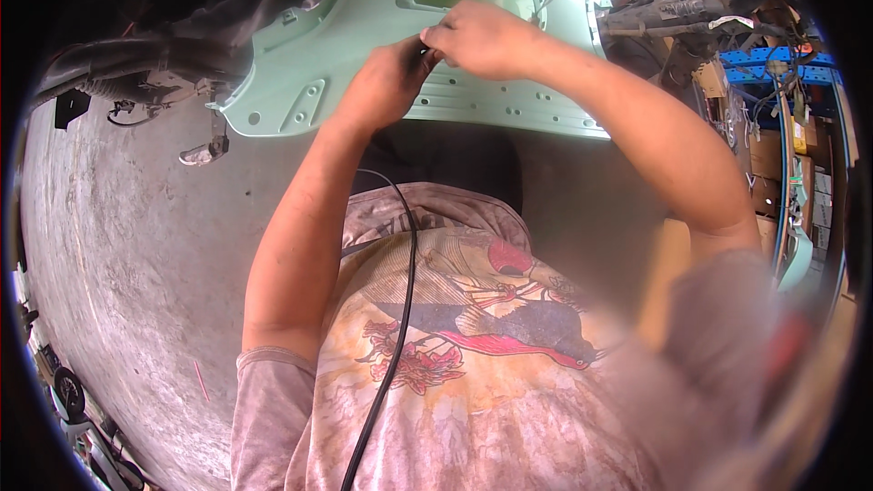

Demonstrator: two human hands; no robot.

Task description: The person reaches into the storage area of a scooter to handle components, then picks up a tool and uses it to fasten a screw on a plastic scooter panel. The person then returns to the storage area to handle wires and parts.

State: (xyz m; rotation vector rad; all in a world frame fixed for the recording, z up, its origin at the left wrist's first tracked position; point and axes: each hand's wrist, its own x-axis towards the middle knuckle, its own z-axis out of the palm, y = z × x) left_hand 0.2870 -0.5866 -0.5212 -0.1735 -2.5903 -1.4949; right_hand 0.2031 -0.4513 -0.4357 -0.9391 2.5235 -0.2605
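Observation:
A mint-green moulded plastic panel [373,5] with a recessed opening and several small holes spans the top middle of the view. Over its near part my two hands meet with their fingertips together. My left hand [386,82] is closed, thumb and fingers pinched, its fingertips darkened. From the right my right hand [482,41] reaches across, fingers curled and pinched against the left ones. Whatever sits between the fingertips is too small and covered to make out. Both hands are above or against the panel; contact with it cannot be told.
Dark vehicle frame parts [145,59] flank the panel at left, with a metal foot piece [202,155] below them. More frame tubing [682,14] lies at right, near a blue shelf [773,64] with boxes. A black cable [400,345] runs down over my shirt. The concrete floor [136,245] spreads left.

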